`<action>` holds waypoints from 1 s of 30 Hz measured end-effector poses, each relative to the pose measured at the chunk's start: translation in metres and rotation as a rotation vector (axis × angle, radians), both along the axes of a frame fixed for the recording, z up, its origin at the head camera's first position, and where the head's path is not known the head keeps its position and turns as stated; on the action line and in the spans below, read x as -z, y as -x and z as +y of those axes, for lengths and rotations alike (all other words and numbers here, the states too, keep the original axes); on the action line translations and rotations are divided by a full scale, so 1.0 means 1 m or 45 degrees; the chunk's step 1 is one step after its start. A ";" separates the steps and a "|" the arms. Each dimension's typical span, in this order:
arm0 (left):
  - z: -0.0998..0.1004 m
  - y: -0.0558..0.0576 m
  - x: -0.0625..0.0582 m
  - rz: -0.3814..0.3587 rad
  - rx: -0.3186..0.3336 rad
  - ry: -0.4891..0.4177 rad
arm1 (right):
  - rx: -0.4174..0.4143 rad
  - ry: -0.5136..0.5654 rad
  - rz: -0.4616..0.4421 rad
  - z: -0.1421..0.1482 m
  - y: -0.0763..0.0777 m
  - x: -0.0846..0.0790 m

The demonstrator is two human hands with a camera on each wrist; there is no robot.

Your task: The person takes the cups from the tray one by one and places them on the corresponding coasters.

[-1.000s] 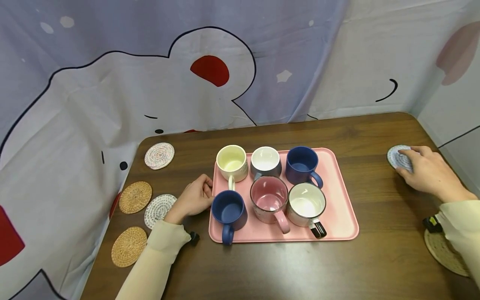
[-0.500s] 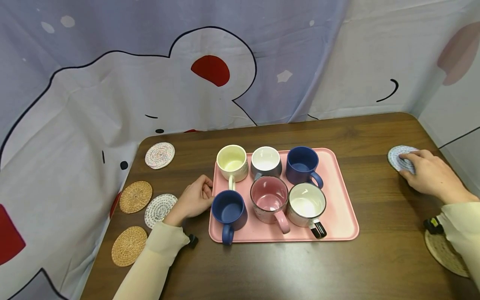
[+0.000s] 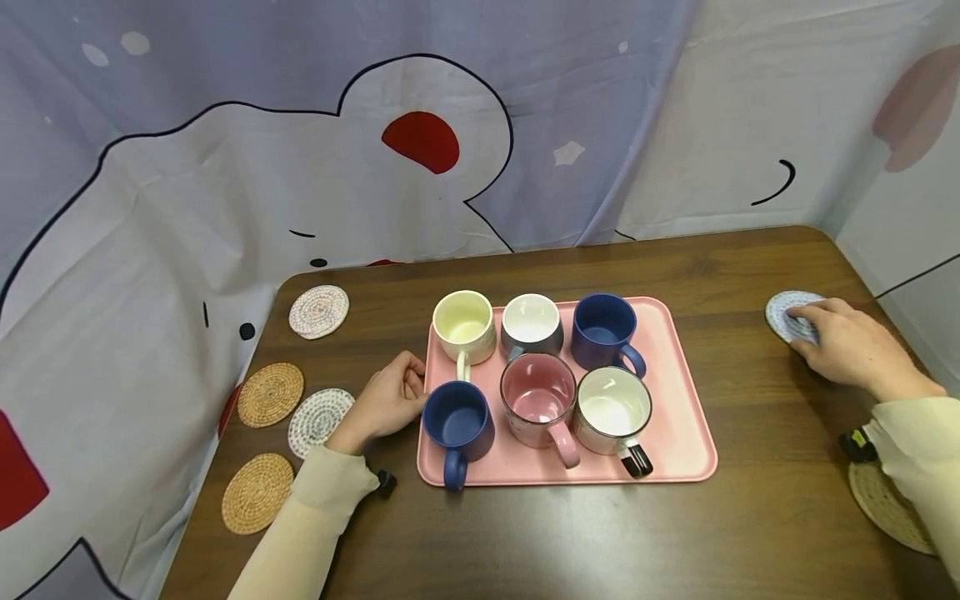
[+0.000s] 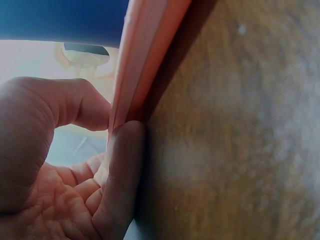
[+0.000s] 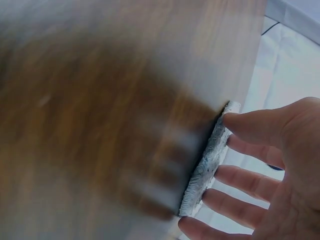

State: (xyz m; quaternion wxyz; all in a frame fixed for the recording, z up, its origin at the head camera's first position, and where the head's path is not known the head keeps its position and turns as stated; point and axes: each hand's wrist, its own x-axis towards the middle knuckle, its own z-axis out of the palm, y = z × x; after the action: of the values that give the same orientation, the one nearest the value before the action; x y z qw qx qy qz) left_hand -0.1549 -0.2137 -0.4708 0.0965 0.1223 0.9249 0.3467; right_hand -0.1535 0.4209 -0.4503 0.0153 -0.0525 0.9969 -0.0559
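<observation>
In the head view my left hand [image 3: 388, 393] holds the left rim of a pink tray [image 3: 678, 417]. Thumb and fingers pinch that rim [image 4: 142, 55] in the left wrist view. The tray carries several mugs, among them a blue mug [image 3: 459, 421] close to this hand. At the far right, my right hand [image 3: 855, 346] rests its fingertips on a light blue woven coaster [image 3: 780, 312]. Its fingers are spread across the coaster [image 5: 205, 167] in the right wrist view, fairly straight, with the thumb near one edge. The hand covers part of the coaster.
Left of the tray lie several round coasters: a pinkish one [image 3: 318, 312], a grey-white one [image 3: 315, 417] partly behind the left wrist, and tan ones [image 3: 272, 395]. A larger tan mat [image 3: 888, 508] lies beneath the right forearm. A printed curtain [image 3: 570, 100] hangs behind the table.
The right hand and the light blue coaster have shifted slightly left over the last half second. The left hand, tray and mugs have stayed in place.
</observation>
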 end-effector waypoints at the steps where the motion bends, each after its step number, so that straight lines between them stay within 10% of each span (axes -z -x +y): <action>1: 0.000 0.000 0.000 0.000 0.000 0.001 | -0.006 0.000 -0.007 -0.001 0.001 0.000; 30: 0.001 -0.001 -0.002 -0.004 -0.009 -0.003 | -0.197 0.073 -0.015 -0.081 0.056 -0.008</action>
State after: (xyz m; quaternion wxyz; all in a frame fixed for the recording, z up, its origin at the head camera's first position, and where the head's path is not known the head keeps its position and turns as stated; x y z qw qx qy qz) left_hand -0.1537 -0.2122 -0.4693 0.0965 0.1189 0.9247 0.3484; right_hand -0.2093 0.3398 -0.4422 0.0241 -0.1295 0.9878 -0.0834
